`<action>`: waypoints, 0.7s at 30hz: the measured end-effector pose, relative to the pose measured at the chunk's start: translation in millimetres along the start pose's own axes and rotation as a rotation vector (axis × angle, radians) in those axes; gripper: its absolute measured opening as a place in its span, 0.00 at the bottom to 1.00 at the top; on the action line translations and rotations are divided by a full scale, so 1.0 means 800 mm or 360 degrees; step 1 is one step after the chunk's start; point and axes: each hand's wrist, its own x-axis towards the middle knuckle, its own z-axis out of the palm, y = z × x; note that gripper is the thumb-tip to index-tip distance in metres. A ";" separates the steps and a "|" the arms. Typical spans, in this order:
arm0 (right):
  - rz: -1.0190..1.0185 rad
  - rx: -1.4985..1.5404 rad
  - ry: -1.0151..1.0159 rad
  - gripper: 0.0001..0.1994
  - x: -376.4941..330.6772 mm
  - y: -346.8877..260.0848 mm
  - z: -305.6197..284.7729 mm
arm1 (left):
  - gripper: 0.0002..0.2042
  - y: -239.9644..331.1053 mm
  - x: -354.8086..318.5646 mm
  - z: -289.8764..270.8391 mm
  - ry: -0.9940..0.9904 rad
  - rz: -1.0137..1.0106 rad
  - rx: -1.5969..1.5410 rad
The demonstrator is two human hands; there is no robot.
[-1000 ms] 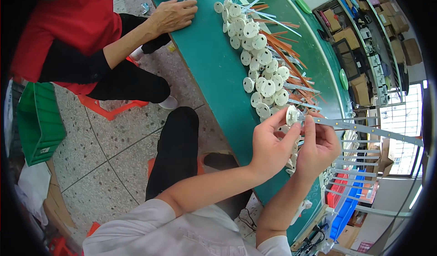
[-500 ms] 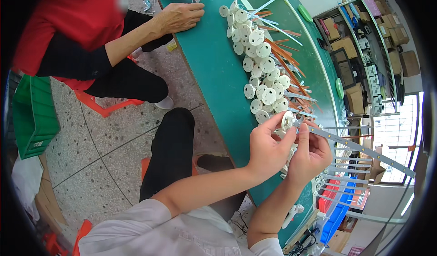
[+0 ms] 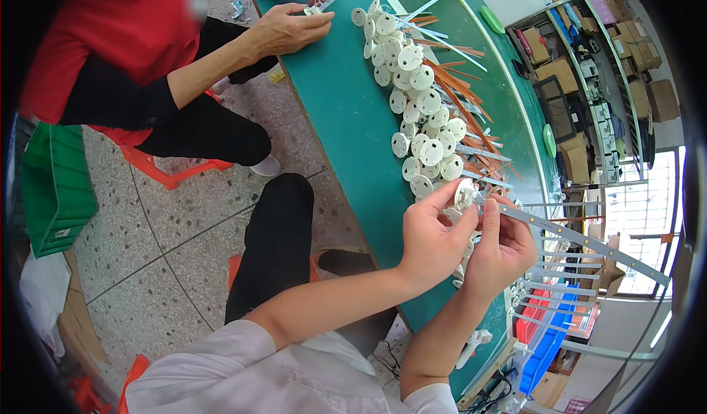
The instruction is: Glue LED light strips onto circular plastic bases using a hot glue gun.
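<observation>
My left hand (image 3: 434,234) pinches a round white cap (image 3: 464,195) between thumb and fingers. My right hand (image 3: 503,248) grips the near end of an LED strip (image 3: 582,239), a thin, flat grey bar dotted with small yellowish squares. The strip slants away to the right, and its near end meets the cap at my fingertips; the exact join is hidden by my fingers. Just beyond my hands a long heap of white round caps (image 3: 428,102) lies on the green table (image 3: 335,112), with orange and pale strips (image 3: 464,90) sticking out of it.
At the far left of the table a co-worker's hands (image 3: 291,27) hold another strip and white piece. Several pale strips (image 3: 563,274) lie in a row right of my hands, near a blue bin (image 3: 549,348) and a red bin (image 3: 530,318). A green crate (image 3: 59,186) stands on the floor.
My hands keep nearly the same place and grip on the cap and LED strip. The co-worker's hands have shifted slightly, showing more of their white piece and strip.
</observation>
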 end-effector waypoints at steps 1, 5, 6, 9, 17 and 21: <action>0.0017 0.0057 0.0004 0.08 0.000 0.000 -0.001 | 0.17 0.000 0.000 0.001 -0.0001 0.0061 0.0004; 0.0005 -0.0003 0.0012 0.07 0.001 0.000 -0.002 | 0.17 -0.001 0.002 0.002 0.0004 0.0021 0.0029; 0.0017 0.0009 0.0000 0.07 0.001 -0.001 -0.003 | 0.17 -0.002 0.002 0.002 -0.0001 0.0022 0.0039; -0.0009 -0.0013 0.0027 0.07 0.001 -0.001 0.000 | 0.17 -0.004 0.003 0.005 -0.0021 0.0031 0.0003; -0.0068 -0.0067 0.0090 0.07 -0.004 -0.002 0.006 | 0.17 -0.004 0.003 0.007 -0.0001 0.0038 -0.0103; -0.0081 -0.0098 0.0107 0.07 -0.005 -0.002 0.005 | 0.16 0.000 0.004 0.005 -0.0029 -0.0126 -0.0277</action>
